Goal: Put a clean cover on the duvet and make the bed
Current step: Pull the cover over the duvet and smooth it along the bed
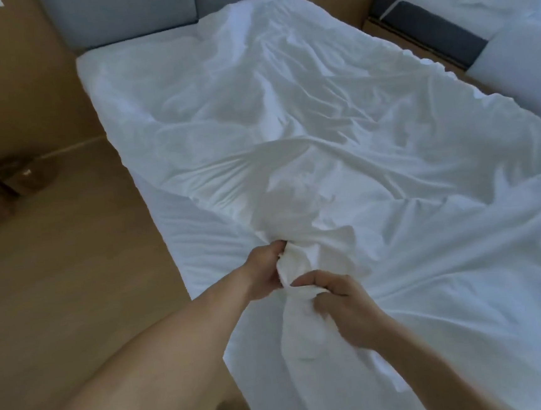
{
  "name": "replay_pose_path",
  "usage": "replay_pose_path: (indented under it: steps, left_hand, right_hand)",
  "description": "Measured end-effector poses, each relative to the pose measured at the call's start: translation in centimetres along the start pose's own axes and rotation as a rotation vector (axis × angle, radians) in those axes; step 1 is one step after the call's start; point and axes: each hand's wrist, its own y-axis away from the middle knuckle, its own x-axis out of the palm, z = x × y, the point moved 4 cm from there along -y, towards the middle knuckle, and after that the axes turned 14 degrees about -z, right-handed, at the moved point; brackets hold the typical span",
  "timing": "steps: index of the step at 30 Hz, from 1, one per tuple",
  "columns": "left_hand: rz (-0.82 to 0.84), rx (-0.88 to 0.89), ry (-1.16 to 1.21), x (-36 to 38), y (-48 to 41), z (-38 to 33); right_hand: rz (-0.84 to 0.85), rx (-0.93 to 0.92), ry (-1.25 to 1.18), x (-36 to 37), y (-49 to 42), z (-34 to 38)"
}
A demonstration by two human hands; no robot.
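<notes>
White duvet cover (338,140) spread along the bed (104,75), long axis running from the near foot edge to the grey headboard (121,15). The surface is creased, with one corner bunched at the bed's near left corner. Left hand (265,267) and right hand (346,306), arms extended, both grip this bunch with curled fingers.

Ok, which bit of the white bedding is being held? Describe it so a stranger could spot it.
Take the nearer bed and follow its rumpled white cover to the near left corner. There the left hand and right hand grip a twisted bunch, the only tightly gathered part.
</notes>
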Motion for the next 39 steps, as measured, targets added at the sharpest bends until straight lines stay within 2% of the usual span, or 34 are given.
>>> replay_pose_path:
  steps: [2, 5, 7, 9, 11, 13, 15, 17, 20, 22, 24, 27, 29, 32, 33, 35, 36, 39]
  left_hand:
    - [-0.037, 0.073, -0.004, 0.2, -0.2, -0.8]
    - [-0.251, 0.322, -0.303, -2.8, -0.4, -2.0]
    - [-0.328, 0.367, -0.432, -6.4, 0.7, -1.6]
    - [-0.352, 0.351, -0.614, -10.4, 1.7, 0.5]
    - [-0.314, 0.363, -0.766, -13.7, 2.9, 3.5]
    - [-0.209, 0.317, -0.773, -15.3, 4.6, 5.8]
    - [-0.078, 0.282, -0.719, -14.9, 7.4, 6.1]
    - [0.023, 0.322, -0.743, -13.4, 10.7, 5.8]
    - [0.126, 0.439, -0.911, -10.9, 15.6, 7.4]
    - [0.15, 0.479, -1.079, -9.5, 18.9, 9.8]
    - [0.184, 0.446, -1.192, -7.8, 21.4, 12.3]
    - [0.192, 0.463, -1.267, -5.3, 21.9, 13.6]
    - [0.259, 0.471, -1.255, -4.2, 21.2, 12.7]
    - [0.428, 0.255, -1.197, -7.0, 16.9, 12.0]
    - [0.383, 0.171, -1.173, -8.9, 14.5, 11.5]
    - [0.149, 0.044, -1.07, -13.1, 9.4, 8.9]
    - [0.058, 0.03, -1.03, -15.0, 7.1, 7.6]
    - [-0.081, 0.057, -0.998, -18.4, 2.0, 3.9]
  right_hand:
    - [0.0, -0.011, 0.161, -0.8, -0.2, -0.3]
    - [-0.043, -0.106, 0.723, -3.2, -1.0, -1.4]
    - [-0.08, -0.078, 0.941, -4.6, -1.0, -1.6]
    - [-0.027, -0.085, 1.052, -4.2, -0.7, -1.8]
    - [0.142, -0.054, 1.016, -2.5, 0.0, -2.2]
    - [0.269, -0.003, 0.916, -0.3, 1.1, -2.3]
    - [0.214, -0.082, 0.889, 1.5, 1.9, -1.6]
    - [0.099, -0.164, 0.829, 3.3, 2.8, -0.8]
    - [-0.086, -0.165, 0.712, 4.9, 4.8, 0.4]
    - [-0.196, -0.184, 0.786, 5.0, 5.6, 0.7]
    - [-0.174, -0.2, 0.855, 5.6, 5.7, 0.6]
    - [-0.064, -0.057, 0.809, 7.3, 4.6, -0.5]
    - [-0.047, -0.042, 0.909, 8.1, 3.4, -1.8]
    - [0.078, -0.124, 1.104, 9.2, 2.2, -3.4]
    - [0.151, -0.158, 1.151, 9.3, 2.0, -3.8]
    - [0.274, -0.18, 1.184, 9.0, 1.5, -4.2]
    - [0.343, -0.156, 1.19, 8.8, 1.4, -4.8]
    - [0.549, 0.005, 1.254, 9.2, 1.7, -7.4]
